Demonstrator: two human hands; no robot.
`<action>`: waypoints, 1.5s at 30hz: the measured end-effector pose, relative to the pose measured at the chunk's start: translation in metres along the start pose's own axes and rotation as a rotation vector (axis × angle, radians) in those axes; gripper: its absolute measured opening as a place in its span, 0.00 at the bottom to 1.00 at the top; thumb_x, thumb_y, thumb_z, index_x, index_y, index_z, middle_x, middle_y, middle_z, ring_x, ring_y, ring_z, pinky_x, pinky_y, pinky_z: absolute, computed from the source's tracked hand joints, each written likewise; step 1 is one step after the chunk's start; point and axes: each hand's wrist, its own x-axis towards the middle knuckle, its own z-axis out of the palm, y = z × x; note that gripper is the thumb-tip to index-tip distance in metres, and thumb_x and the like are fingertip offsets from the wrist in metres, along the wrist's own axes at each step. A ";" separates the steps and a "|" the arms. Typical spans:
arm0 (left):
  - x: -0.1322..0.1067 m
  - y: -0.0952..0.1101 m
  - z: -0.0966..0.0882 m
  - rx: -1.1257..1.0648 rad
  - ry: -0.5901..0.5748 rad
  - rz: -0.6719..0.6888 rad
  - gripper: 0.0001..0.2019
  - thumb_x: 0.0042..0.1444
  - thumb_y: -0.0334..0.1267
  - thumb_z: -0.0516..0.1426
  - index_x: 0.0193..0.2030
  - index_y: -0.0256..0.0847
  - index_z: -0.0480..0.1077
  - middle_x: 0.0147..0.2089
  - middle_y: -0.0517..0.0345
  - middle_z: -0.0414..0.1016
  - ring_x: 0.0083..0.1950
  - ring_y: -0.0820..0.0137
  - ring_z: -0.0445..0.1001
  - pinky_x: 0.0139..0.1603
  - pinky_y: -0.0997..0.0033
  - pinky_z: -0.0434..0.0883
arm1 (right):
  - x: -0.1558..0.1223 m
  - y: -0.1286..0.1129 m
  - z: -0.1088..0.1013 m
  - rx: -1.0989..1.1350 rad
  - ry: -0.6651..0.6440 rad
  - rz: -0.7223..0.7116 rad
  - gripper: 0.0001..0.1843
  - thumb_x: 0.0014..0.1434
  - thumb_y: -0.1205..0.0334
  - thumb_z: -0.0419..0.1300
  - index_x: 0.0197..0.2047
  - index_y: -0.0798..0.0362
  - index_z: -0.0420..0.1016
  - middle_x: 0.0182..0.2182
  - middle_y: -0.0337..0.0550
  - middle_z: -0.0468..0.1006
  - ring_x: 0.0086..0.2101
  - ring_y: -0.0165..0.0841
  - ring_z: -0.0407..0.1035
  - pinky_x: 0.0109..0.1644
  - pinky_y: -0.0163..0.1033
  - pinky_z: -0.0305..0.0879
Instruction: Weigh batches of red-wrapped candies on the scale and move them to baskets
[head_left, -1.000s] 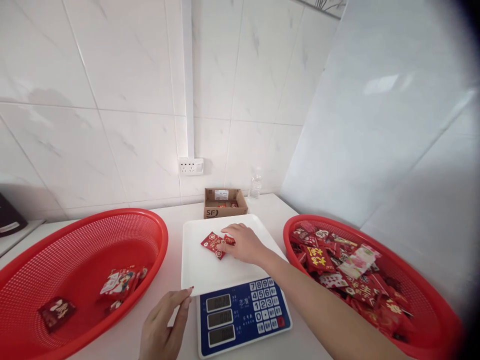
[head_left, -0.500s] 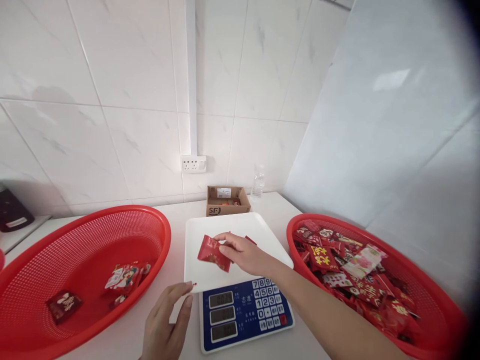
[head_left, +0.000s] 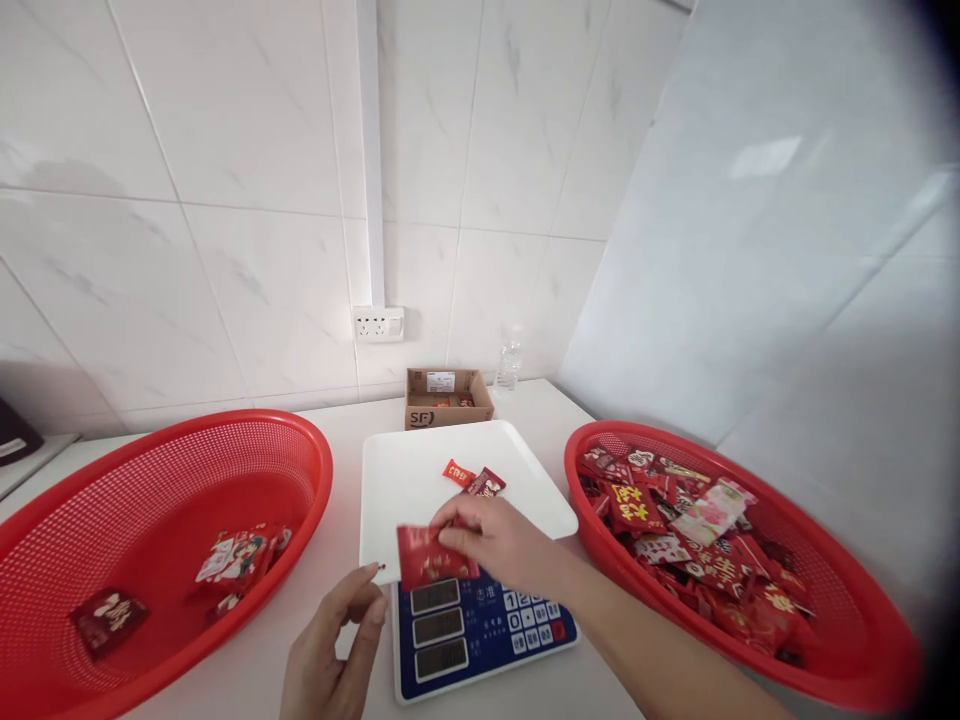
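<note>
My right hand point(head_left: 495, 540) is closed on a red packet point(head_left: 427, 556), held above the front edge of the white scale tray point(head_left: 405, 470) and over the blue scale panel point(head_left: 480, 630). Two small red candies point(head_left: 472, 478) lie on the tray behind the hand. My left hand point(head_left: 334, 640) hovers near the tray's front left corner, fingers loosely curled and apart, holding nothing.
A red basket point(head_left: 300, 450) on the left holds a few red packets point(head_left: 236, 560). A red basket point(head_left: 592, 440) on the right is full of several red packets. A small cardboard box point(head_left: 446, 398), a water bottle point(head_left: 510, 360) and a wall socket point(head_left: 379, 324) stand behind.
My right hand lifted the red packet off the tray and pulled it toward me, over the scale display, uncovering two candies on the tray. The left hand barely moved.
</note>
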 end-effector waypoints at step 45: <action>0.015 0.014 -0.006 0.201 0.038 0.200 0.06 0.63 0.38 0.51 0.43 0.42 0.68 0.29 0.61 0.77 0.28 0.78 0.77 0.31 0.85 0.72 | 0.025 0.034 -0.039 -0.663 0.074 0.139 0.18 0.67 0.62 0.42 0.48 0.51 0.72 0.37 0.45 0.79 0.37 0.36 0.71 0.37 0.37 0.61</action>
